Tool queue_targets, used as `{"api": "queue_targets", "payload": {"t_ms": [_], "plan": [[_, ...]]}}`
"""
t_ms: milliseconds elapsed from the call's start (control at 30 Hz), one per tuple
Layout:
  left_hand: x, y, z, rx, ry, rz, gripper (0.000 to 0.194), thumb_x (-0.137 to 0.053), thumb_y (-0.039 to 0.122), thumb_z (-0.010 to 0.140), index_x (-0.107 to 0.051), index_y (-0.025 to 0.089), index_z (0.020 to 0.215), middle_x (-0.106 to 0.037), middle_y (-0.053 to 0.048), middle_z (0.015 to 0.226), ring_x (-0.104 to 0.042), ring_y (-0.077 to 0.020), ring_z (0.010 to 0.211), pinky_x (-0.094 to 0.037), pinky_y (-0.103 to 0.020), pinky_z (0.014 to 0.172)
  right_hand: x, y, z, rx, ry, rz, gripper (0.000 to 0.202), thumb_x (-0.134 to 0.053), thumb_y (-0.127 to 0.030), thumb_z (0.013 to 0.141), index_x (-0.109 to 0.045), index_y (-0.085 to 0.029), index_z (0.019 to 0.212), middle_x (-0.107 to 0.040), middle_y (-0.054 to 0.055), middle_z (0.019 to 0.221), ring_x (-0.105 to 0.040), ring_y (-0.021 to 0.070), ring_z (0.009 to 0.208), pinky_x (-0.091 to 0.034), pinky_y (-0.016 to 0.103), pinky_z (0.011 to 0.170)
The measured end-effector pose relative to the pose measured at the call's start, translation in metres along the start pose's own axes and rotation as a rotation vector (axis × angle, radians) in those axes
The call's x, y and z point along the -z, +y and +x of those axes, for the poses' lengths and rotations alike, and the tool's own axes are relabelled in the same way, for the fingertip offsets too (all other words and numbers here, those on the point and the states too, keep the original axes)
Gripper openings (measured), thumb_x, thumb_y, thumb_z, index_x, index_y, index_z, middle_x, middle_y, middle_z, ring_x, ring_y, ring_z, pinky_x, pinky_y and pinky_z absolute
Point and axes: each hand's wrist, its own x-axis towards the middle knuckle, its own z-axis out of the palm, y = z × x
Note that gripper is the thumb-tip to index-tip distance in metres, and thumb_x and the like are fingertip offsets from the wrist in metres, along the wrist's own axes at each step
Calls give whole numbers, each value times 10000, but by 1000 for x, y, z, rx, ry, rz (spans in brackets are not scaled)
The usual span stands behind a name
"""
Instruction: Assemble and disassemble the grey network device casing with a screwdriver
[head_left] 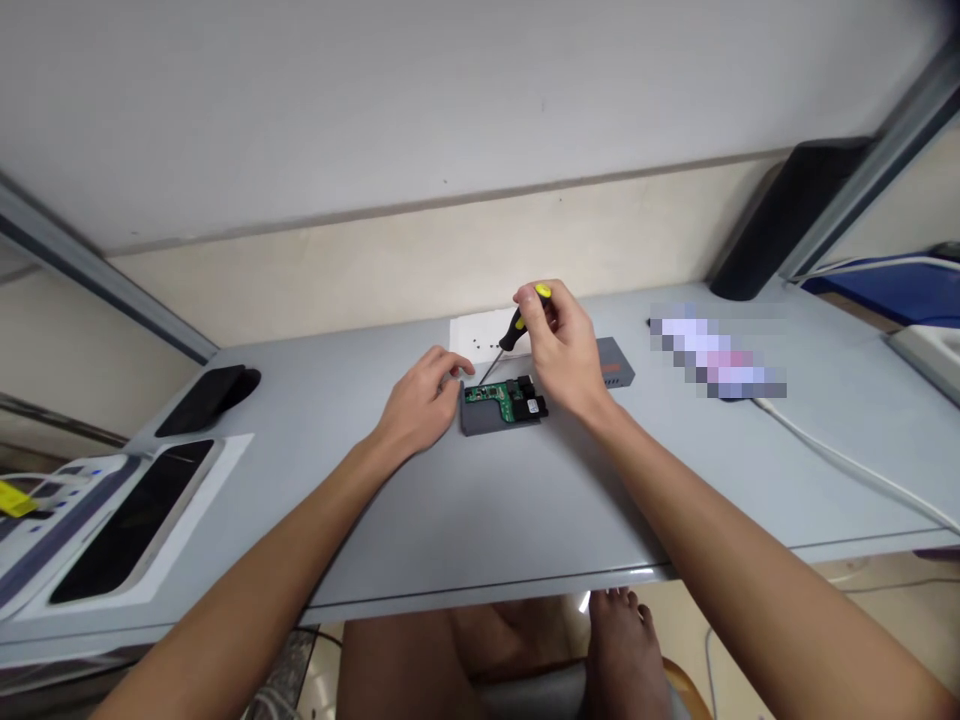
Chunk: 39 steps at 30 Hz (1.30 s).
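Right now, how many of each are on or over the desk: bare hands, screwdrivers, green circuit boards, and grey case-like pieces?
Hands: 2 (left hand, right hand)
Screwdrivers: 1 (black and yellow screwdriver)
Circuit boards: 1 (green circuit board)
Grey pieces: 2 (grey tray under the board, grey cover by the right wrist)
Total: 6

The head camera looks forward and down across the desk [480,530].

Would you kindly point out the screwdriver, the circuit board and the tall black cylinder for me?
Screwdriver [511,336]: head view, on the lower black part of its handle.
Circuit board [505,398]: head view, around its green middle.
Black cylinder [776,220]: head view, midway up its side.
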Motion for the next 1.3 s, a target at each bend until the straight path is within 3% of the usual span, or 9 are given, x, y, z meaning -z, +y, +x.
{"api": "queue_targets", "payload": {"t_ms": [467,800,1033,1300], "plan": [[-4,-11,3,-3,-25,-56,360,-408,137,895,-708,228,1074,-687,-47,989,-640,-214,881,-547,-370,828,-3,0,-2,40,-33,-1,421,-573,-651,1005,-596,-244,896,-570,-12,768,-476,133,701,-425,299,687],[-3,-9,3,-64,-13,-66,342,-418,96,878,-724,221,964,-686,-51,996,-640,-216,920,-550,-374,871,-2,-1,-3,64,-66,-37,412,-555,-644,1020,-621,-247,929,-602,9,820,-536,145,762,-447,300,704],[-1,-5,3,-107,-19,-71,345,-419,82,868,-731,226,902,-678,-44,974,-620,-209,861,-538,-366,825,-4,-4,-4,60,-90,-48,339,-570,-559,1039,-622,-245,924,-610,-4,788,-551,139,736,-459,301,706],[-1,-4,2,-60,5,-42,321,-437,117,872,-737,227,848,-674,-49,955,-617,-218,851,-515,-366,763,-4,-9,-5,87,-111,-67,248,-597,-453,1042,-600,-254,894,-605,-13,785,-522,140,705,-462,322,731]]}}
